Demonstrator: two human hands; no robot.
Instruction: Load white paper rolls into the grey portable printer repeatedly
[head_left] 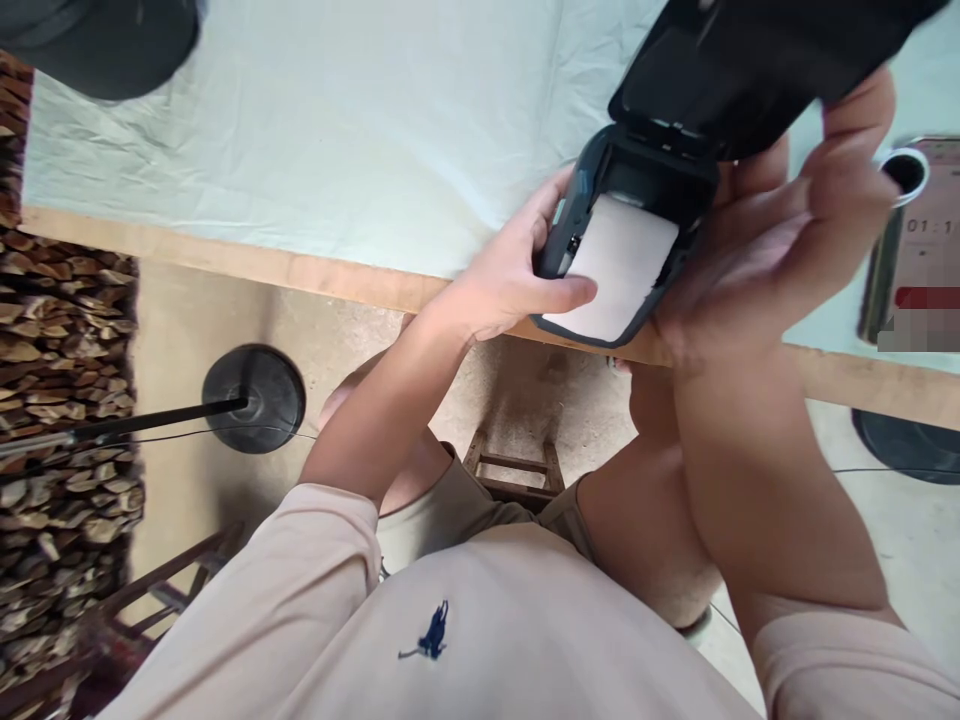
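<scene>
A wooden stool (pixel 517 470) stood below between the knees. Above it, one dark printer (pixel 630 190) with its lid raised hung over the table edge (pixel 300 268): left hand (pixel 499 285) clamped its side, thumb on the single white paper roll (pixel 619 265); right hand (pixel 772 250) cupped the other side, fingers spread. One phone (pixel 919 250) lay beyond.

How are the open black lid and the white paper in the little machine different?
The lid is black; the paper is white. The lid is swung open and sticks up past the machine; the paper lies down inside it. The left hand has its thumb on the paper, while the right hand is by the lid side. Both belong to the same small dark machine, held over the table's edge.
</scene>
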